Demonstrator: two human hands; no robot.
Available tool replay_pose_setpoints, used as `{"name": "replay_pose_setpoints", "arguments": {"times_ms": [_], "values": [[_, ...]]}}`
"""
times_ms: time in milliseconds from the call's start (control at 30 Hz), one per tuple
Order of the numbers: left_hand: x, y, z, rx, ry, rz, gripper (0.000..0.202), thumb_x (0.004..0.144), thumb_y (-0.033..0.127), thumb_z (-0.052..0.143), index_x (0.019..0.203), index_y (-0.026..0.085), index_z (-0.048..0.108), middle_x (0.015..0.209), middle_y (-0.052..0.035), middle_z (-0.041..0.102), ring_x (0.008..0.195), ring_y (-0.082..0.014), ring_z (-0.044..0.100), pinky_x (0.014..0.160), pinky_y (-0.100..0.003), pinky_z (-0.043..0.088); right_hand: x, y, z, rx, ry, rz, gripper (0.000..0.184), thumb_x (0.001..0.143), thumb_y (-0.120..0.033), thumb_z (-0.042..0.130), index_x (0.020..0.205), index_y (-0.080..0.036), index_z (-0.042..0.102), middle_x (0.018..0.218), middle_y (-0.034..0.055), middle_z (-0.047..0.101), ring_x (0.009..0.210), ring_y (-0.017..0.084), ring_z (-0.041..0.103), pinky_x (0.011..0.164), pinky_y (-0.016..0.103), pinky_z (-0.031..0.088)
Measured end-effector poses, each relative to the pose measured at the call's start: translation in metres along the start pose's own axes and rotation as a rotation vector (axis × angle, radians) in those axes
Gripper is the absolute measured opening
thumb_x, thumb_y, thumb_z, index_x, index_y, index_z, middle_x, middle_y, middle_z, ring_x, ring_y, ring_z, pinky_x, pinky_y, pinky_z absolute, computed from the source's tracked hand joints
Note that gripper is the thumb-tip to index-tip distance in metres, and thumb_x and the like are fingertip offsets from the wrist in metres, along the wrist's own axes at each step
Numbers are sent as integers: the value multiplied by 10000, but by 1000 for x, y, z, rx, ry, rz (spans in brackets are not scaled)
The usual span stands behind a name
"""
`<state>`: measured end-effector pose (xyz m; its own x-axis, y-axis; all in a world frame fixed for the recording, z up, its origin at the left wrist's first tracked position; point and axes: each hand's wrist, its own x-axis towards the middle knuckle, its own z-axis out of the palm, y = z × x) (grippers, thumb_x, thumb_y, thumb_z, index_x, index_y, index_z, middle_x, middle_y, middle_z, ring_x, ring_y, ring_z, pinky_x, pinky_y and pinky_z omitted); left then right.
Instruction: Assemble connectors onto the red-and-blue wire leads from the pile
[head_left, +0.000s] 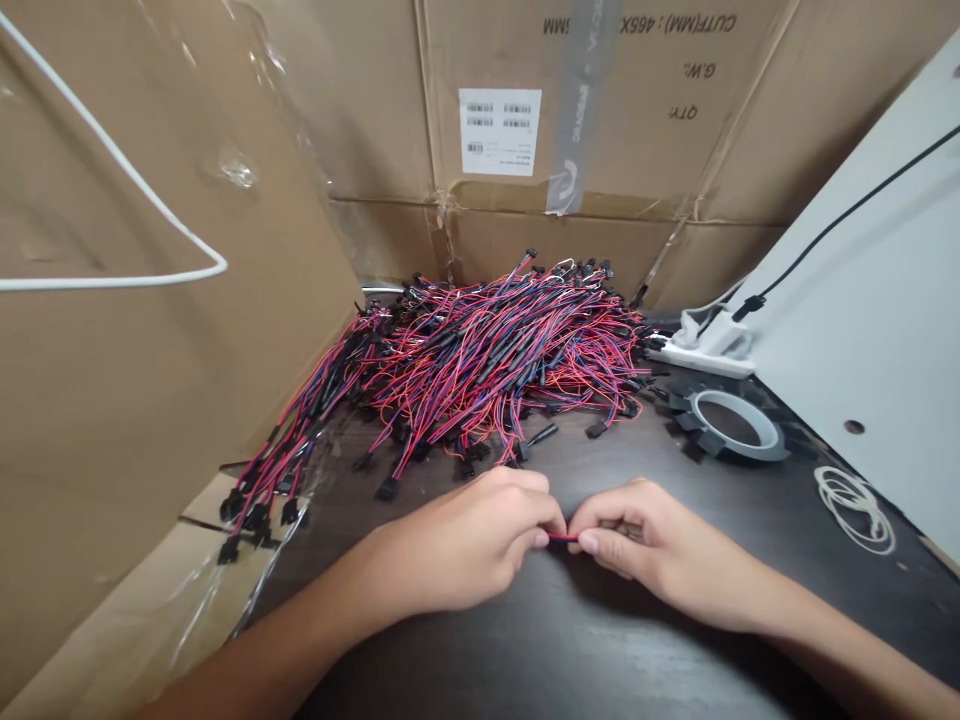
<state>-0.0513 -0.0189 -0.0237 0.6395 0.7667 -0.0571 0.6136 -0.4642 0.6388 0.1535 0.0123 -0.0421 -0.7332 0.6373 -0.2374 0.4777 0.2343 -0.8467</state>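
Between the fingertips of both hands a short stretch of red and blue wire [562,538] shows; its ends are hidden in the fingers. My left hand [499,535] is closed on the wire from the left, in a pinch. From the right, my right hand [637,535] pinches the same wire between thumb and forefinger. Just beyond the hands lies a big heap of red and blue wire leads [487,350] with black connectors and dark sleeves. A smaller bundle of such leads [300,420] spills down at the left, over cardboard and clear plastic.
Cardboard boxes [225,380] stand at the left and back. On the right are a roll of grey tape [735,425] with dark strips around it, a coiled pale cord [855,510], a white power strip [705,355] and a white panel [877,270]. The tabletop [555,640] is dark.
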Motion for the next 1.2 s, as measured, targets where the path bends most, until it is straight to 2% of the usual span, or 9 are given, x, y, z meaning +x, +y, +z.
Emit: {"name": "replay_pose_setpoints", "arguments": {"times_ms": [233,333,500,667,800,1000,1200], "values": [[-2,-4,0,44,43,-43,274,807,7,461,903,157,670,798,-22,626,771,-139,552,757,-245,419,1,-2,-4,9,11,17,247,854,-285,485,729,-126,625,605,-10,476,575,110,380,525,221,293],[-1,-4,0,-41,9,-114,284,786,12,452,860,156,685,743,-12,628,725,-129,557,722,-235,422,1,-3,-4,-26,10,-2,260,858,-293,482,731,-125,633,607,-5,489,583,114,390,536,226,300],[1,-7,6,-259,-18,-277,227,795,91,453,816,139,674,577,11,576,546,-106,533,559,-209,400,2,-2,-3,-12,-2,-2,267,862,-303,482,712,-131,621,585,-15,467,568,109,385,527,221,296],[4,-6,13,-238,124,-342,183,803,158,477,776,152,658,565,16,561,582,-123,530,597,-231,393,3,1,-3,-75,28,-9,252,880,-287,473,748,-135,625,602,-17,494,566,104,391,525,215,300],[4,-6,15,-208,163,-365,188,830,199,470,772,159,644,606,11,557,631,-134,521,633,-245,385,2,2,-4,-168,81,-36,252,894,-282,472,778,-145,648,668,3,585,618,117,467,582,219,350],[2,-6,12,-190,121,-333,149,825,196,501,757,166,630,673,9,573,656,-125,515,646,-240,373,3,2,-4,-175,65,-64,267,895,-280,477,787,-142,679,659,5,603,605,116,474,567,215,344],[3,-2,9,-392,2,-359,152,826,177,465,733,146,581,591,31,540,463,-78,497,473,-193,364,4,3,-6,-112,18,-133,282,914,-291,482,880,-145,721,700,16,648,629,120,501,575,212,355]]}}
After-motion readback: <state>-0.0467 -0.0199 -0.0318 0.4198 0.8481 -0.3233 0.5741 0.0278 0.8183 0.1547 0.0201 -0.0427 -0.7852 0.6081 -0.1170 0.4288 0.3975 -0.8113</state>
